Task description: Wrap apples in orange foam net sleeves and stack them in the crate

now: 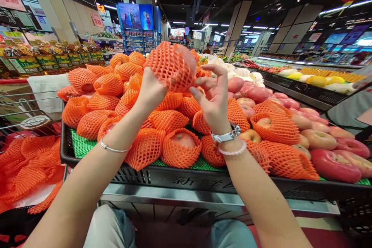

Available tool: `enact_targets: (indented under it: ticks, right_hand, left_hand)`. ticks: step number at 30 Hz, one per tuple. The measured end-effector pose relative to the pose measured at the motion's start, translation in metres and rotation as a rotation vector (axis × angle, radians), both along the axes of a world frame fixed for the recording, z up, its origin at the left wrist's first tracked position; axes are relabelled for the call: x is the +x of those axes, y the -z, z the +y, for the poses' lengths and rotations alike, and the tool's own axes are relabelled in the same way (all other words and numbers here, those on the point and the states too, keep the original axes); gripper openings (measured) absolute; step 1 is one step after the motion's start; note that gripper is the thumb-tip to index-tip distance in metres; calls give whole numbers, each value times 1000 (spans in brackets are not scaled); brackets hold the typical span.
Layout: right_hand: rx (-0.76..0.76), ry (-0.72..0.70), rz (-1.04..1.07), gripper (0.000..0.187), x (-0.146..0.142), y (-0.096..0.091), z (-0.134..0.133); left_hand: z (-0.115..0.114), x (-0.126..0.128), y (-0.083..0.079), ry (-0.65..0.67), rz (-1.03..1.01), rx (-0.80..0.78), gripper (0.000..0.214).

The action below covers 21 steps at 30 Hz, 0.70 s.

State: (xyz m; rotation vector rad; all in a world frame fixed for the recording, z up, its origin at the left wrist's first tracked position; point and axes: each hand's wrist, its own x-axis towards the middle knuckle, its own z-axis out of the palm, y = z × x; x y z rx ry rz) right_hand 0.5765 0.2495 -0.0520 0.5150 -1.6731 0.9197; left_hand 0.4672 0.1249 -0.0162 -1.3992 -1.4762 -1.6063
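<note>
My left hand is raised above the fruit display and closed around an apple in an orange foam net. My right hand is beside it, fingers spread, with thumb and fingertips touching the net's right edge where the pink apple skin shows. A bangle is on my left wrist; a watch and a bead bracelet are on the right. Below both hands lies a heap of netted apples in a black crate lined with green mesh.
Bare red and pink apples fill the display to the right. A bin of empty orange nets stands at lower left beside a wire cart. Shelves of bottles lie at far left, more produce counters behind. A person stands far back.
</note>
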Motion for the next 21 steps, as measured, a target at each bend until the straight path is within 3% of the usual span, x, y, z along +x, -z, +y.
enact_targets:
  ticks: [6,13,21]
  right_hand:
    - [-146,-40,5,55,-10,2,13]
    - [-322,-1,-136,60,-7,-1,10]
    - [-257,1,-131,47,-10,3,2]
  left_hand:
    - [10,7,3,96,-5,-114,50]
    - [14,9,5,228,-94,-305,36]
    - [13,7,4,152,-165,-149,32]
